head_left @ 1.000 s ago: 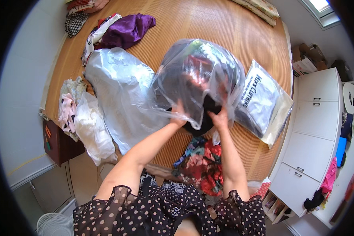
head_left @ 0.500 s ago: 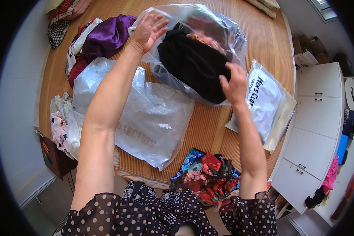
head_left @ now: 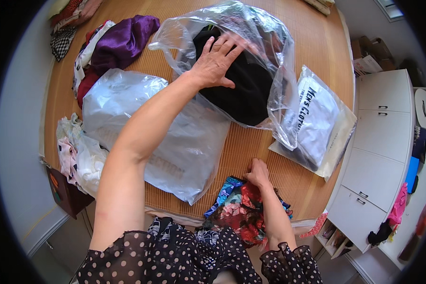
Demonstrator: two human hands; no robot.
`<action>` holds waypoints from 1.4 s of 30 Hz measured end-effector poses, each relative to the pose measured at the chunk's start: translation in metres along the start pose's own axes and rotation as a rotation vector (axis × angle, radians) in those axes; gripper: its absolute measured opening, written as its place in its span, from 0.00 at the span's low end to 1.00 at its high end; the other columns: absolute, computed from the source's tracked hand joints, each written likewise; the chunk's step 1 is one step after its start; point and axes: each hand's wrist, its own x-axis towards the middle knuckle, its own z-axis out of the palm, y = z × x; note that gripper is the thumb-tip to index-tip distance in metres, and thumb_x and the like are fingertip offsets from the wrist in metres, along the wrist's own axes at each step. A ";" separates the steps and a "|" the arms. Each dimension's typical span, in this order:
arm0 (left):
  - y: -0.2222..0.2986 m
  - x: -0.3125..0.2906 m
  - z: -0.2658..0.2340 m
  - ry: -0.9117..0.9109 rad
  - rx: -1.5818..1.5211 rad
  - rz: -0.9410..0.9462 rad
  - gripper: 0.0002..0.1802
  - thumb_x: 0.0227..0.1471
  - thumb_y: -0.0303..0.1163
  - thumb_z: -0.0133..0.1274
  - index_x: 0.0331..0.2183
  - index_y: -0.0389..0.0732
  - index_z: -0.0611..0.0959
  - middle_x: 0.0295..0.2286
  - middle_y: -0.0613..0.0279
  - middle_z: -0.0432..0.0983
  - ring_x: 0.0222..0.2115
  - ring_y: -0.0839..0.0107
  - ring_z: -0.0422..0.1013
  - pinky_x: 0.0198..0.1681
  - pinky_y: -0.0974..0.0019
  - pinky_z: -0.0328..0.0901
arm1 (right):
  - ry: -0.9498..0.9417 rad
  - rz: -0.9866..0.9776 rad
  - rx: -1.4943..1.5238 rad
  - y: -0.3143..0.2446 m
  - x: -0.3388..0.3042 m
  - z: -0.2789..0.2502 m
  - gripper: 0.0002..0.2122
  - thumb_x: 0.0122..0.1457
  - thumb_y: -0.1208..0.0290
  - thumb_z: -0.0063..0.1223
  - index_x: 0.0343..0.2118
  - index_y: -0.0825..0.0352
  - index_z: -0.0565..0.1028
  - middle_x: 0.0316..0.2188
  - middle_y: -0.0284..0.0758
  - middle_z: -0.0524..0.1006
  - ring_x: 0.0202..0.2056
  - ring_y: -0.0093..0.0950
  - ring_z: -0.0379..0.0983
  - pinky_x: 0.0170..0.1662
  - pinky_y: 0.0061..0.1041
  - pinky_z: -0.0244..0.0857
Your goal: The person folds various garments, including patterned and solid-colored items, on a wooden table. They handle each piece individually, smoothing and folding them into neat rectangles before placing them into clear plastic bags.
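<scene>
from my seat i have the left hand (head_left: 217, 64) spread wide, fingers apart, over the black garment (head_left: 248, 97) at the upper middle of the frame; whether it presses on the cloth i can't tell. that garment lies in the clear bag (head_left: 283, 90), and some patterned cloth (head_left: 253, 47) shows through the plastic beside it. so i count the black one as in, and the bag as not yet closed. my right hand (head_left: 258, 173) is at lower middle, fingers curled narrow at the upper edge of the flowered garment (head_left: 239, 208); i can't tell if they grip it. this one lies outside the bag, at the front of the mat (head_left: 244, 146), so i judge it as unpacked. also outside are a flat plastic bag (head_left: 189, 146) at middle left, purple cloth (head_left: 123, 45) at upper left and a pale bundle (head_left: 90, 163) at far left. the packaged clothes (head_left: 317, 118) at right look already wrapped, with the clear bag's corner overlapping them.
</scene>
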 end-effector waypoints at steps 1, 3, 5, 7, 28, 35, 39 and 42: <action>0.006 0.004 0.000 -0.093 0.043 -0.014 0.59 0.29 0.44 0.66 0.58 0.52 0.49 0.53 0.58 0.57 0.56 0.58 0.51 0.58 0.47 0.41 | -0.041 0.029 -0.001 0.000 0.004 0.000 0.17 0.34 0.67 0.64 0.26 0.67 0.70 0.33 0.46 0.71 0.40 0.44 0.67 0.41 0.38 0.63; 0.018 0.007 -0.002 -0.278 0.136 -0.049 0.59 0.29 0.42 0.66 0.59 0.52 0.48 0.52 0.59 0.59 0.55 0.59 0.53 0.58 0.49 0.42 | -0.022 0.054 0.008 0.004 0.005 0.007 0.17 0.31 0.68 0.65 0.25 0.66 0.70 0.33 0.45 0.71 0.40 0.43 0.67 0.41 0.37 0.64; 0.021 -0.007 0.006 -0.114 0.062 -0.013 0.39 0.30 0.33 0.63 0.48 0.48 0.67 0.41 0.58 0.68 0.46 0.59 0.63 0.52 0.54 0.52 | -0.038 0.057 0.045 0.006 0.008 0.009 0.17 0.30 0.69 0.65 0.24 0.66 0.70 0.33 0.44 0.71 0.40 0.43 0.67 0.41 0.38 0.64; 0.043 -0.026 0.003 -0.056 -0.041 0.000 0.27 0.29 0.29 0.60 0.38 0.46 0.75 0.34 0.58 0.72 0.41 0.59 0.67 0.48 0.57 0.56 | -0.012 0.039 0.041 0.010 0.008 0.011 0.16 0.30 0.70 0.65 0.24 0.66 0.70 0.32 0.43 0.72 0.39 0.42 0.68 0.41 0.37 0.64; 0.262 -0.437 -0.090 -0.500 -0.506 -0.258 0.14 0.45 0.33 0.54 0.37 0.43 0.76 0.33 0.59 0.68 0.36 0.61 0.66 0.42 0.61 0.59 | 0.532 -0.128 1.004 0.000 -0.162 0.024 0.11 0.52 0.79 0.52 0.40 0.71 0.70 0.33 0.33 0.75 0.34 0.20 0.71 0.39 0.19 0.67; 0.254 -0.429 -0.079 0.049 -0.624 -1.097 0.18 0.48 0.34 0.52 0.41 0.36 0.72 0.37 0.53 0.67 0.34 0.61 0.68 0.38 0.63 0.64 | 0.477 -0.048 0.875 -0.018 -0.177 0.058 0.14 0.48 0.74 0.59 0.36 0.70 0.71 0.29 0.34 0.74 0.30 0.22 0.72 0.36 0.21 0.67; 0.237 -0.428 -0.043 -0.010 -0.496 -1.103 0.32 0.45 0.37 0.56 0.50 0.35 0.67 0.37 0.55 0.70 0.33 0.67 0.69 0.38 0.67 0.64 | 0.367 -0.024 0.870 -0.016 -0.185 0.071 0.14 0.47 0.70 0.60 0.34 0.70 0.71 0.25 0.34 0.75 0.27 0.21 0.71 0.33 0.21 0.66; 0.232 -0.424 -0.049 -0.148 -0.781 -1.234 0.18 0.46 0.30 0.54 0.41 0.34 0.75 0.24 0.67 0.73 0.25 0.80 0.68 0.31 0.75 0.64 | 0.249 0.059 0.880 -0.004 -0.187 0.086 0.16 0.47 0.66 0.61 0.35 0.71 0.72 0.27 0.35 0.76 0.29 0.23 0.72 0.35 0.23 0.67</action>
